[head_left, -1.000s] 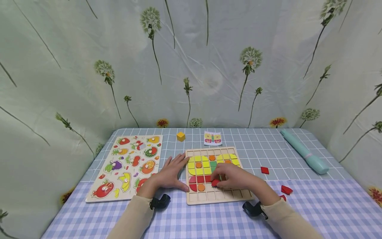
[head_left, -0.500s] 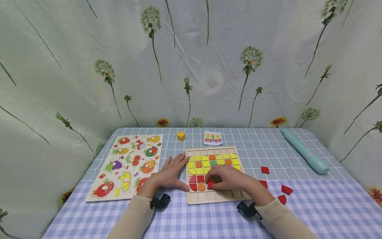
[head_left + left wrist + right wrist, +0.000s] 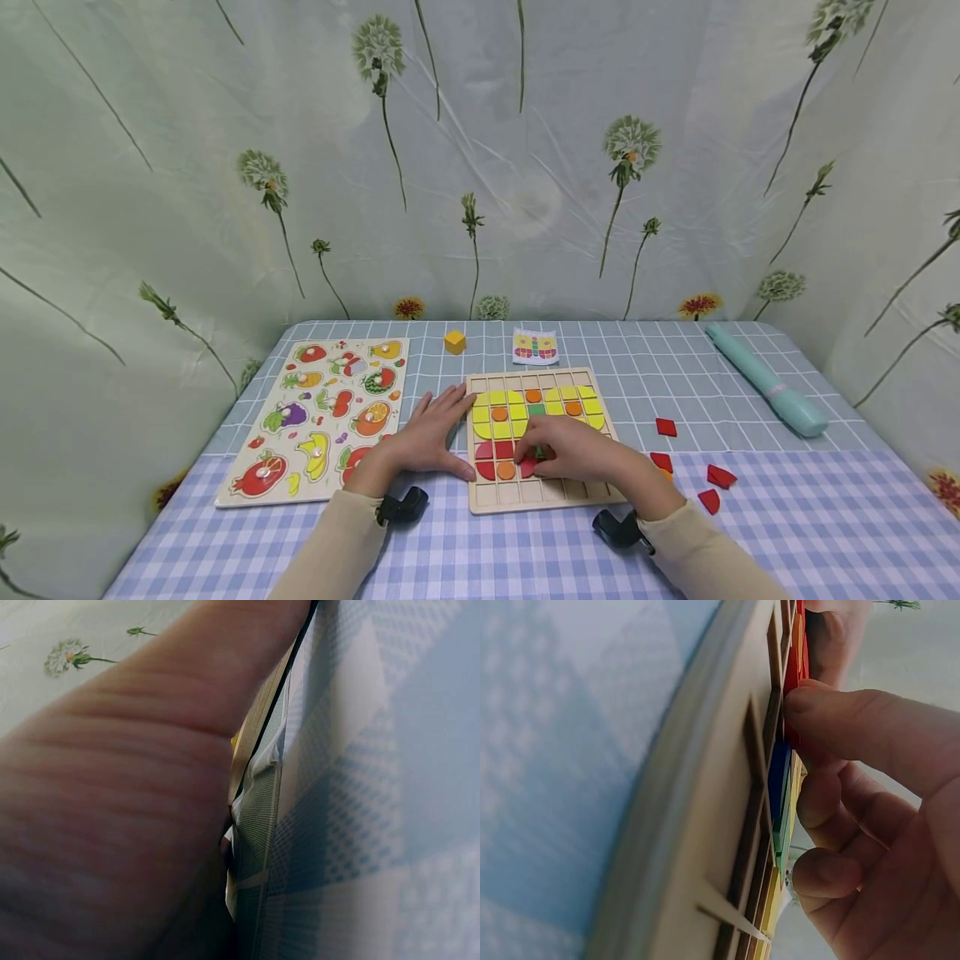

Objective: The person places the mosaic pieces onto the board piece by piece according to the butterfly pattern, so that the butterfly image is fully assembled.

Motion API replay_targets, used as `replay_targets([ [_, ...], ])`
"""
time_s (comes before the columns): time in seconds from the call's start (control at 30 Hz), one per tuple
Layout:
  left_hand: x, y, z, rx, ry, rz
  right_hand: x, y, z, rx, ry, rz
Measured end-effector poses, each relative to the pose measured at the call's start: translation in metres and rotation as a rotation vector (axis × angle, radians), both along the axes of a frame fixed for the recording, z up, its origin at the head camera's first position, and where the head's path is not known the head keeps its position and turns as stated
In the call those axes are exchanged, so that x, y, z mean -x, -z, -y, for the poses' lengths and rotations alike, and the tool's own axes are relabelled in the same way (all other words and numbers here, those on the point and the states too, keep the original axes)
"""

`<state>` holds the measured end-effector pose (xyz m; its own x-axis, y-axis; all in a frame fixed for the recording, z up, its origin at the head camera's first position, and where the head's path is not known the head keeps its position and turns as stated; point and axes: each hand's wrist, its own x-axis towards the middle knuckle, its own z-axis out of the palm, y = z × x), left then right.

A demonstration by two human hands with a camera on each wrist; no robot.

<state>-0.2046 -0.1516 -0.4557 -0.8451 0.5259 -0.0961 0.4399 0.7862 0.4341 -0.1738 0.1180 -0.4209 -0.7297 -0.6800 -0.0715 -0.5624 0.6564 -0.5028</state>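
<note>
A wooden grid board (image 3: 551, 497) lies in the middle, with yellow, green, orange and red tiles in its cells. On its left edge rests my left hand (image 3: 432, 437), fingers spread and thumb at the lower side. My right hand (image 3: 573, 452) is over the lower middle of the board. Between its thumb and fingers it pinches a red tile (image 3: 528, 467), in the cell right of an orange round tile (image 3: 506, 471). In the right wrist view the thumb touches the red tile (image 3: 793, 671) at board level. Part of the green column is hidden under the right hand.
Several loose red tiles (image 3: 721, 477) lie right of the board. A fruit puzzle board (image 3: 315, 417) lies to the left. Behind stand a yellow cube (image 3: 454, 342) and a butterfly pattern card (image 3: 536, 347). A teal long-handled object (image 3: 772, 387) lies at the right.
My right hand has moved slightly left with the red tile, which now lies lower and flatter in the cell beside the orange round tile. The left hand has stayed put.
</note>
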Motion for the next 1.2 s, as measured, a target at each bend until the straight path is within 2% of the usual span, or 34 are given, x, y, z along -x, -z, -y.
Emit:
replay_targets([
  [0.7,-0.001,-0.001,0.0,0.003,-0.009,0.011,0.0,0.0,0.001,-0.003,0.036,-0.025],
  [1.03,-0.001,-0.001,-0.001,-0.003,-0.009,0.013,0.008,-0.019,-0.029,0.02,0.068,-0.004],
  [1.2,-0.001,-0.001,0.0,0.001,-0.017,0.023,0.015,-0.028,-0.049,0.018,0.126,0.015],
])
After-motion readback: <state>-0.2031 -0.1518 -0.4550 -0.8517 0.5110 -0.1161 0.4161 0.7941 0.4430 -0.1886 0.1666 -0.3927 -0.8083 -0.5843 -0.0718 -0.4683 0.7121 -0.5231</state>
